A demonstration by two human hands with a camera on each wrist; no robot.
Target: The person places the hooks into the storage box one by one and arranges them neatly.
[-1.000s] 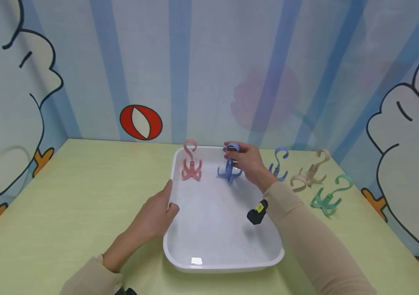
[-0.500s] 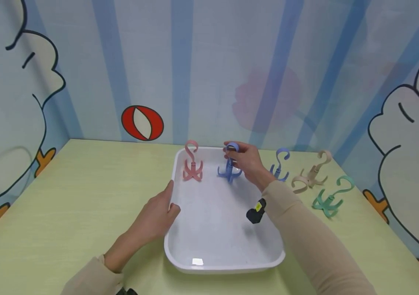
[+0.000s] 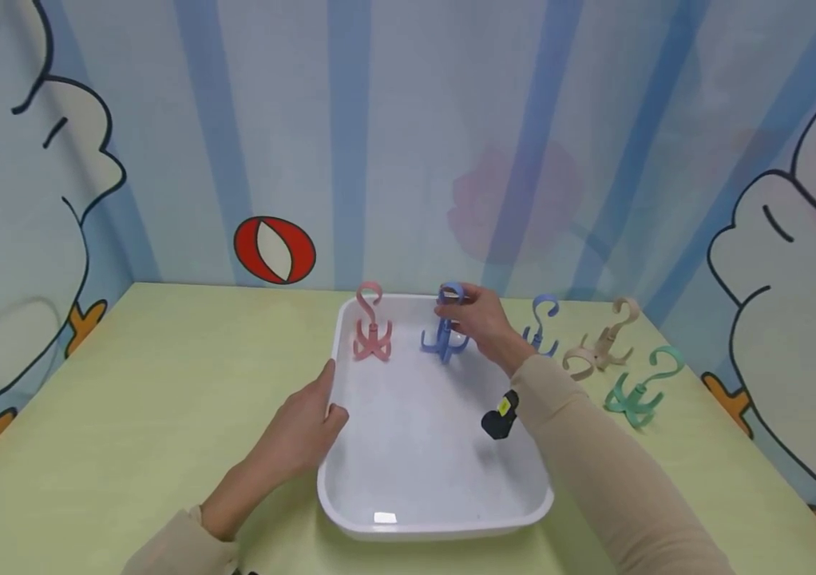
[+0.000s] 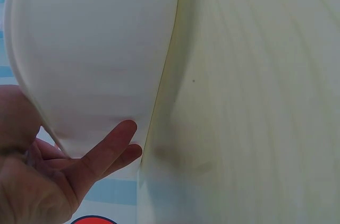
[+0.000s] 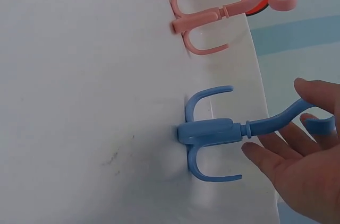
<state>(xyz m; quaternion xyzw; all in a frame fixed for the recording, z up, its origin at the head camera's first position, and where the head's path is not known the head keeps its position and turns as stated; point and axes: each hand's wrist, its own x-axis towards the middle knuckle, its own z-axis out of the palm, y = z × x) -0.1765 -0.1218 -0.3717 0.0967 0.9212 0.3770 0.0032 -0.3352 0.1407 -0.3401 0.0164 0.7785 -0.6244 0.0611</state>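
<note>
My left hand (image 3: 300, 431) holds the left side of a white plastic tray (image 3: 408, 519), thumb over the rim. In the left wrist view its fingers (image 4: 109, 149) lie along the tray's outer wall. At the far end my right hand (image 3: 483, 319) holds the curved top of a blue multi-prong hanging hook (image 3: 444, 343). That hook stands upright, prongs down on the tray floor. In the right wrist view its shaft (image 5: 212, 131) shows below the fingertips. Left of it a pink hook of the same shape (image 3: 373, 339) stands upright in the tray.
Right of the tray, on the pale green table (image 3: 164, 383), are another blue hook (image 3: 539, 327), partly behind my right arm, a beige hook (image 3: 604, 343) and a green hook (image 3: 634, 399). A striped cartoon backdrop (image 3: 408, 160) rises behind the table.
The head view has tilted slightly, so everything sits a little lower in it. My right fingers have shifted slightly down the blue hook. The left hand stays on the tray's side.
</note>
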